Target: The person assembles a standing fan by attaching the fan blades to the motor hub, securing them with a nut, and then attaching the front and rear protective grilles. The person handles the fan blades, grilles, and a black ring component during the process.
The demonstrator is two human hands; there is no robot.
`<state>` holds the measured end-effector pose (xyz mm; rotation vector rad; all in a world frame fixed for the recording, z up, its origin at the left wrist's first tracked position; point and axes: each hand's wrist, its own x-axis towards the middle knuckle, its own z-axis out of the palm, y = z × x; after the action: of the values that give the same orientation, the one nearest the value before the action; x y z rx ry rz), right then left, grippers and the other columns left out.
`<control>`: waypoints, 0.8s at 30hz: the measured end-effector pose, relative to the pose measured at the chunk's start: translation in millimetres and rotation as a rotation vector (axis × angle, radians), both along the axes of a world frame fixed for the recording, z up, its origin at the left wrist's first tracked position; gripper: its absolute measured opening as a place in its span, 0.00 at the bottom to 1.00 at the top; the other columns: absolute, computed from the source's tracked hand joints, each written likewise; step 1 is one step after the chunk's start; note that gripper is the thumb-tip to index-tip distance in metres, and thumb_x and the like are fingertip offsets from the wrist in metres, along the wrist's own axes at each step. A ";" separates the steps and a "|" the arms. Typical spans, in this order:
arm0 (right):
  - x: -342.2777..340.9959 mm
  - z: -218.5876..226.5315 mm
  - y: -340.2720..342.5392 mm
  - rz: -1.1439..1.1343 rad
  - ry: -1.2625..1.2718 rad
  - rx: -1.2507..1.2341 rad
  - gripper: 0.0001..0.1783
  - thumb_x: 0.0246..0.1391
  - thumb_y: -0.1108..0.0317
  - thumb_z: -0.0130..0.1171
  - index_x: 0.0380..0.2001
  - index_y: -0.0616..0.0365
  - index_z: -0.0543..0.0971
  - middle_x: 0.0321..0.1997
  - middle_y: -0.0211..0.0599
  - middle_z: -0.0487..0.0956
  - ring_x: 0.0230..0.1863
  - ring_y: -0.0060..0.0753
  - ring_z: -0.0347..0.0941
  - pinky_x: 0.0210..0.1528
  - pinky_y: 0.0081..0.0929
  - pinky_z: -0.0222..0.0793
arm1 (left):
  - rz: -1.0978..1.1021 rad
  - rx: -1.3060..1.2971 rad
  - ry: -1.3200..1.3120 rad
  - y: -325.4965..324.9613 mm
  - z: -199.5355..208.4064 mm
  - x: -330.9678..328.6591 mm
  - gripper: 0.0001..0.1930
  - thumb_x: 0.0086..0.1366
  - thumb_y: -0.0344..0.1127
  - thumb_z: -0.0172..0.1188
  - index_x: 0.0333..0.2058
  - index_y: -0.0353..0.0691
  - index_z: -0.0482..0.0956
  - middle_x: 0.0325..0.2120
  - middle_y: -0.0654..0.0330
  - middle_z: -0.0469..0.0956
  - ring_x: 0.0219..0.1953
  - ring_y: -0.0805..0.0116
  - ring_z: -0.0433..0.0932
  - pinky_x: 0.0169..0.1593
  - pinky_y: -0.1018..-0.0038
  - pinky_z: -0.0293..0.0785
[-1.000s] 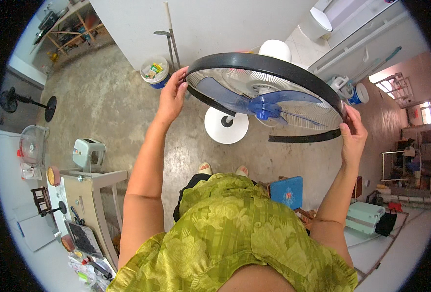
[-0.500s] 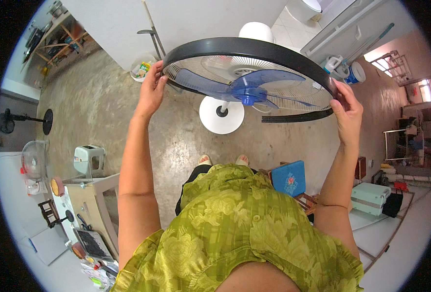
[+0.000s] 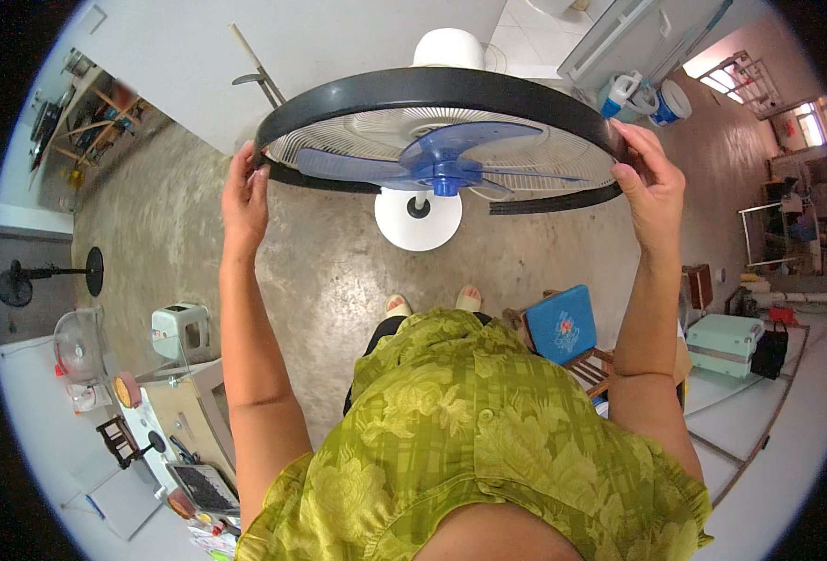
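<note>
A standing fan is in front of me, with blue blades (image 3: 362, 166) and a pale wire rear grille (image 3: 339, 137). Around the grille runs a black rim band (image 3: 451, 88). Its two free ends curve in below the blades, with a gap between them. My left hand (image 3: 245, 210) grips the band at its left side, thumb on the near face. At the right side, my right hand (image 3: 656, 187) holds it, fingers over the top and thumb below. Whether the band is seated on the grille, I cannot tell. Under the fan head is the round white base (image 3: 406, 233).
A wooden chair with a blue seat pad (image 3: 563, 325) is near my right side. At left are a pale stool (image 3: 180, 329), a black fan (image 3: 95, 271) and a cluttered desk. White buckets (image 3: 670, 101) stand far right; a pale green case (image 3: 724, 344) is at right.
My hands have moved farther apart, spreading the band. Its left free end now shows below the blades. The view has shifted slightly.
</note>
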<state>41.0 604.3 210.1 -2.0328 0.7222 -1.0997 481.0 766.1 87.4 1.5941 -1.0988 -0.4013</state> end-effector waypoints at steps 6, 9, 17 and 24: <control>-3.0 3.3 5.3 -0.012 -0.060 -0.085 0.23 0.48 0.66 0.65 0.47 0.67 0.76 0.49 0.40 0.74 0.50 0.31 0.68 0.54 0.24 0.61 | 0.035 -0.075 -0.130 25.1 24.3 0.1 0.19 0.67 0.24 0.47 0.56 0.32 0.64 0.50 0.55 0.72 0.52 0.69 0.71 0.56 0.75 0.64; -18.5 6.9 11.4 -0.049 -0.049 -0.121 0.24 0.49 0.63 0.64 0.47 0.68 0.75 0.49 0.41 0.74 0.50 0.32 0.69 0.55 0.25 0.61 | 0.032 -0.157 -0.076 52.7 37.2 -12.9 0.19 0.65 0.22 0.48 0.55 0.30 0.64 0.49 0.56 0.72 0.50 0.71 0.71 0.53 0.77 0.65; -108.1 5.3 58.5 -0.279 -0.076 0.086 0.24 0.54 0.61 0.59 0.49 0.67 0.74 0.50 0.39 0.74 0.51 0.30 0.69 0.56 0.25 0.60 | -0.354 0.015 -0.209 84.3 57.3 -71.0 0.20 0.54 0.32 0.64 0.43 0.29 0.72 0.36 0.54 0.74 0.37 0.65 0.71 0.43 0.73 0.67; -198.0 -26.0 135.6 -0.670 0.046 0.256 0.25 0.53 0.58 0.61 0.49 0.63 0.75 0.45 0.33 0.76 0.46 0.25 0.70 0.53 0.22 0.62 | -0.579 0.122 -0.023 27.5 -6.9 -150.4 0.23 0.51 0.25 0.66 0.47 0.32 0.74 0.38 0.54 0.77 0.37 0.66 0.75 0.44 0.73 0.70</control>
<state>-157.1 739.9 184.1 -1.6319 1.5537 -1.2334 330.6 793.7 80.5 1.3633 -1.5754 -0.8458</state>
